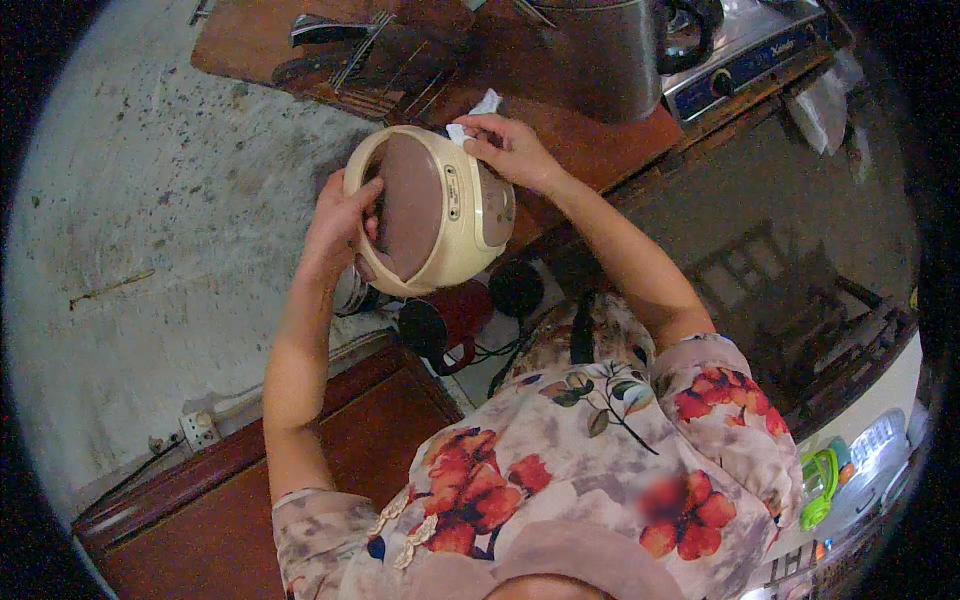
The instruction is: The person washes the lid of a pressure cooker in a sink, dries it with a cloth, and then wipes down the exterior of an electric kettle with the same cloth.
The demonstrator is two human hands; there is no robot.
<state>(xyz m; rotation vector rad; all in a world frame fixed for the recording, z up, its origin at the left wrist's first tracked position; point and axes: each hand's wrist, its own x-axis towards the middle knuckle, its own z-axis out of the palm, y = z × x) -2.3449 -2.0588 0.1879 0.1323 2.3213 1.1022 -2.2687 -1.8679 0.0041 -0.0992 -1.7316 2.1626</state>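
Note:
A cream rice cooker with a brownish lid hangs tilted in front of me, its control panel turned to the right. My left hand is closed around its carrying handle, the thumb showing over the handle's inner side. At the cooker's far right edge, my right hand pinches a crumpled white cloth or tissue and presses it to the cream shell. Part of the white piece sticks out beyond the fingers. The cooker's underside is hidden.
A big metal pot stands on the wooden table ahead, by a gas stove. A wire rack with a black-handled knife is at the far left. Below the cooker are a dark red mug-like vessel and a wooden cabinet.

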